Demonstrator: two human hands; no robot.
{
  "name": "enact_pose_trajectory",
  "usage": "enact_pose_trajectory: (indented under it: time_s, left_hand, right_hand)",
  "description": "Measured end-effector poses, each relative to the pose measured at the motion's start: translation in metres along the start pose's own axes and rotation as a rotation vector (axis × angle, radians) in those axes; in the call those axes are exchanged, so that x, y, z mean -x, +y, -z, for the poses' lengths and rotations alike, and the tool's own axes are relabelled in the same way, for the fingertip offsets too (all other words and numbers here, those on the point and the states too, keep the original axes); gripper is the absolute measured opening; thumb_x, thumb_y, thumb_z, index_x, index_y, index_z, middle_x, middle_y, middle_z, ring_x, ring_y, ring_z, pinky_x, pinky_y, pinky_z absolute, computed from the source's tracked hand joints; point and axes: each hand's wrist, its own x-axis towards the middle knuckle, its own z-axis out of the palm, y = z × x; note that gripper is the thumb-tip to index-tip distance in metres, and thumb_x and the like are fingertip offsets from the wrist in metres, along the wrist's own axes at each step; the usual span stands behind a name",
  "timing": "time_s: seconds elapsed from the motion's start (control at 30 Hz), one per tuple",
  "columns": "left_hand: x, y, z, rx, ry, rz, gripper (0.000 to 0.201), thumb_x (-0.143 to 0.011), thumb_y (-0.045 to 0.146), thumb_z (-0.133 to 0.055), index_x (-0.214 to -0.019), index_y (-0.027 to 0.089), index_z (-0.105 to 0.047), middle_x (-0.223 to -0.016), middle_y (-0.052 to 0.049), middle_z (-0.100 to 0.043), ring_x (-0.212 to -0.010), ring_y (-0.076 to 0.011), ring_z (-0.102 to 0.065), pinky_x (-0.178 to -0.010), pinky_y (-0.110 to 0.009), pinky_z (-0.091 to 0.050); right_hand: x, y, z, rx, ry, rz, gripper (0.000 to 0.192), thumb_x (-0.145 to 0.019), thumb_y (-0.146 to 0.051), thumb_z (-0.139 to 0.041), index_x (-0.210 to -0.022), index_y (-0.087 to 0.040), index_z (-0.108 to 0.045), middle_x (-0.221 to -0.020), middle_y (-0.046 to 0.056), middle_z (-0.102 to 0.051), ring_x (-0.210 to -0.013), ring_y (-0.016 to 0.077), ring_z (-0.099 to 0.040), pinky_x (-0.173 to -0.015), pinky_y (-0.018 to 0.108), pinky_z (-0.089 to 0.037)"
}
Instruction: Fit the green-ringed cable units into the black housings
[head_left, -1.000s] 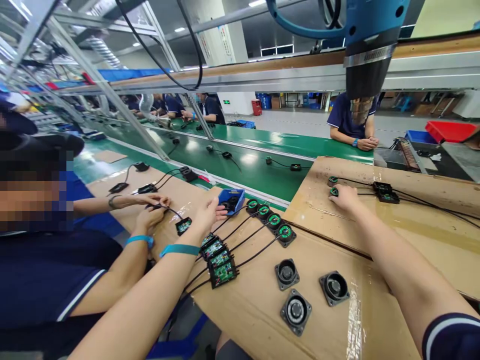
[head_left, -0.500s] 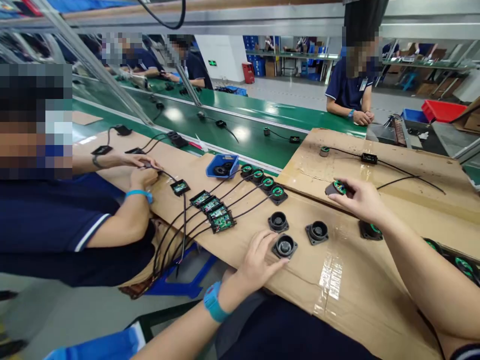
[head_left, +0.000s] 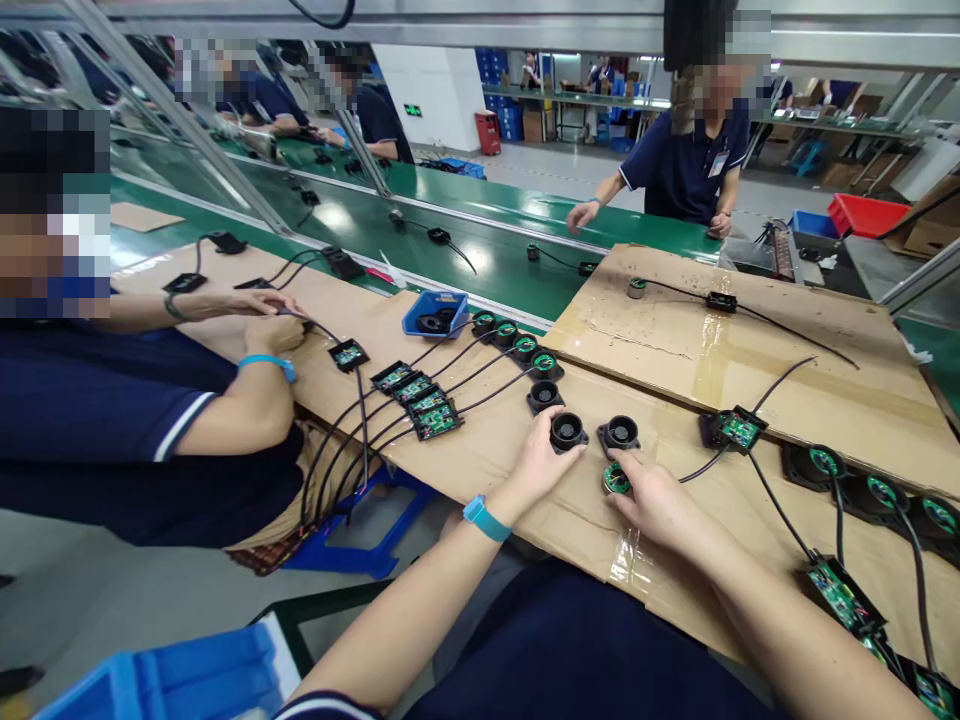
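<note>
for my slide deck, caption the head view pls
Left hand grips a black round housing; right hand holds a green-faced wired disc.

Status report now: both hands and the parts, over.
Left hand grips black housing. Right hand holds green round board, cable attached. Second housing beside. Nothing between.

We see the left hand (head_left: 541, 462) on a black round housing (head_left: 568, 431) on the cardboard-covered surface (head_left: 675, 570), while the right hand (head_left: 656, 505) pinches a small green-faced disc (head_left: 616, 479) whose black cable runs to a green circuit board (head_left: 739, 429). A second housing (head_left: 619, 434) sits just beside the first, and a co-worker's hands (head_left: 274, 322) handle a cable at the left
</note>
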Motion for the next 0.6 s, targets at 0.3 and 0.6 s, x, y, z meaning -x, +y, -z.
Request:
enact_pose_trajectory:
  time_s: [0.3, 0.6]
  left_hand:
    - [0.017, 0.003, 0.007, 0.1, 0.043, 0.03, 0.067, -0.059, 0.011, -0.088, -0.12, 0.024, -0.064, -0.131, -0.009, -0.06, -0.134, -0.0295, -0.048, -0.123, -0.044, -0.024]
    - [0.017, -0.001, 0.009, -0.035, 0.001, -0.08, 0.049, -0.068, 0.018, -0.084, -0.114, 0.024, -0.069, -0.126, -0.011, -0.062, -0.131, -0.0322, -0.049, -0.121, -0.051, -0.027]
  right_hand:
    - [-0.057, 0.017, -0.001, -0.034, 0.144, -0.012, 0.044, -0.087, -0.025, -0.069, -0.128, -0.012, -0.059, -0.126, 0.017, -0.064, -0.115, 0.0281, -0.062, -0.1, 0.041, -0.048]
    - [-0.061, -0.001, 0.019, -0.12, 0.395, 0.085, 0.037, -0.09, -0.035, -0.065, -0.124, -0.018, -0.065, -0.124, 0.013, -0.068, -0.113, 0.0275, -0.064, -0.1, 0.042, -0.051]
